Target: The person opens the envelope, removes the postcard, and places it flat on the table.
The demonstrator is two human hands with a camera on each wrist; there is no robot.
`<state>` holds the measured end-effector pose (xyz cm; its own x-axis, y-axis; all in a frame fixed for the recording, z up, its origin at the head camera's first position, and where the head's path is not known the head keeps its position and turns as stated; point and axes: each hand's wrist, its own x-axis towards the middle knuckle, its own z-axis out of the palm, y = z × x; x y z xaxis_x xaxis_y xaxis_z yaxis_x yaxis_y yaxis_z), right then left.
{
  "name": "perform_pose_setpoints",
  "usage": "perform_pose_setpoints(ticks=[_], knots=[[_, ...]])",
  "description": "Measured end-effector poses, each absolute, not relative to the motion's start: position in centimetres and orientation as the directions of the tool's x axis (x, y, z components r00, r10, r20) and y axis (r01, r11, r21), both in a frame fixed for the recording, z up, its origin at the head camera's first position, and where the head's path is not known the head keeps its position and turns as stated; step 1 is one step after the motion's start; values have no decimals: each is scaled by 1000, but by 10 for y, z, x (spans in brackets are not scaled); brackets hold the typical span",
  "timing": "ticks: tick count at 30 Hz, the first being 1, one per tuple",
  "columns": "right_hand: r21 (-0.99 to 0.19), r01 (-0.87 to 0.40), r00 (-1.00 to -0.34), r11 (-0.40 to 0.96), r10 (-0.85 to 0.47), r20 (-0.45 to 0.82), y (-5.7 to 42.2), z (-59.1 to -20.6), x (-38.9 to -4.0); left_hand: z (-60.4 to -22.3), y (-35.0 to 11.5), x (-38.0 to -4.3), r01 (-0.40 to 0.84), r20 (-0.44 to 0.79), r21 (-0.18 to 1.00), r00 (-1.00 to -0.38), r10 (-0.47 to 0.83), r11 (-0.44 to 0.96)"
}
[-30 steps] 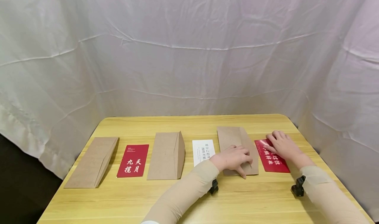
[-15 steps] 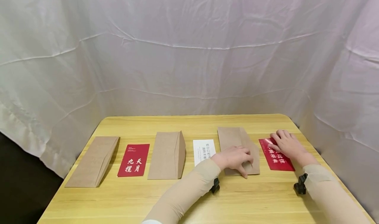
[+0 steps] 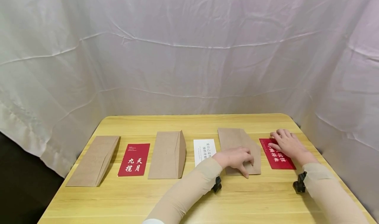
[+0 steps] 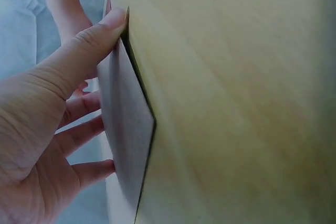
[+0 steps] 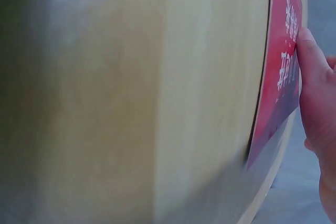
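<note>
In the head view, my left hand rests on a brown paper envelope right of centre, its fingers spread and gently bent. The left wrist view shows the thumb at the envelope's edge and several fingertips against its surface. To the right of that envelope lies a red card with white characters. My right hand rests over the card's upper right part with relaxed fingers. In the right wrist view the thumb lies at the card's edge, while the other fingers are mostly hidden.
A white printed card lies left of my left hand, partly covered by it. Further left are a brown envelope, another red card and one more envelope. A pale curtain surrounds the wooden table.
The right-hand red card has slid slightly to the right together with my right hand, widening the gap to the envelope. My left hand stays on the envelope almost unmoved.
</note>
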<state>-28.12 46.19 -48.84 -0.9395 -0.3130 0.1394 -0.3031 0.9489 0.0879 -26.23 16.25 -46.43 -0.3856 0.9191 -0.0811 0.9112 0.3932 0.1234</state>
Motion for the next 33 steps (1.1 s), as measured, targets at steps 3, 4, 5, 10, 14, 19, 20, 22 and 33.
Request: perform_pose_setpoints(ticks=[3,4,5,10,14,19,20,22,33], knots=[[80,-294,-944,953,-302,132,462,-488,-282,-465,163,-263,910,-89,142,-380,921,390],[80,-291,-944,953,-300,135,462,-488,-283,-465,162,-264,909,-90,149,-380,921,389],[82,-290,-944,954,-299,138,461,-488,-283,-465,162,-264,909,-88,153,-379,921,388],[105,-284,-939,953,-299,172,459,-488,-285,-467,160,-264,905,-89,124,-397,913,406],[88,-268,-937,959,-281,209,455,-482,-282,-466,155,-260,894,-92,76,-435,896,442],[-8,-211,-948,977,-203,244,448,-473,-280,-460,143,-255,868,-45,60,-491,870,493],[-25,-200,-951,979,-188,247,446,-471,-279,-458,139,-255,861,-27,53,-504,863,505],[-53,-188,-954,981,-170,247,443,-468,-279,-454,130,-254,848,10,42,-530,848,529],[-136,-189,-973,972,-166,163,399,-423,-264,-423,66,-242,777,160,131,-629,761,615]])
